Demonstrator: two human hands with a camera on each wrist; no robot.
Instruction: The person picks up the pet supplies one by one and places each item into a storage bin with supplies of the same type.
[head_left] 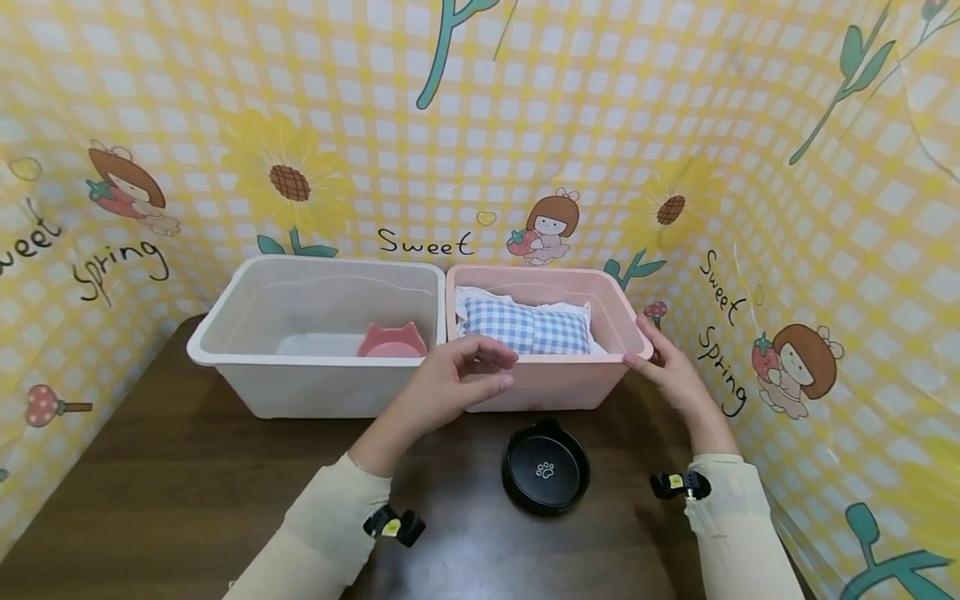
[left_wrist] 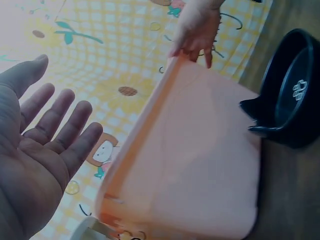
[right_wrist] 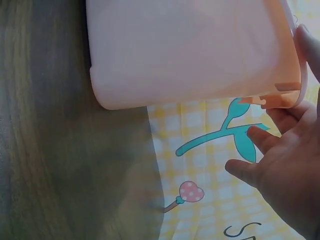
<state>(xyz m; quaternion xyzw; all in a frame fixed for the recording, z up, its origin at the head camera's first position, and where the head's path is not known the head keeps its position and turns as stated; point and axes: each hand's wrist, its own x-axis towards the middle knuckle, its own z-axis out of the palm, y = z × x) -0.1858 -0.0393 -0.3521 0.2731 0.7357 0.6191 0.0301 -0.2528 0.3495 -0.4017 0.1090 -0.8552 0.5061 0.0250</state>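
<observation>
My right hand (head_left: 672, 372) holds the right front corner of a pink plastic bin (head_left: 547, 385), its thumb at the rim. From the right wrist view, the other fingers (right_wrist: 242, 171) spread beside and below that corner. Over the bin's left front edge hovers my left hand (head_left: 448, 387), fingers loosely bent and nothing in them; its palm shows in the left wrist view. Inside the pink bin lies a blue-and-white checked cushion (head_left: 525, 325) with a white frilled edge. A black cat-eared bowl (head_left: 546, 468) with a white paw print stands on the table in front.
Left of the pink bin, side by side with it, stands a larger white-grey bin (head_left: 300, 387) with a pink cat-eared bowl (head_left: 392, 342) in it. Both sit on a dark wooden table (head_left: 165, 483). A yellow checked, printed sheet (head_left: 420, 167) closes off the back and sides.
</observation>
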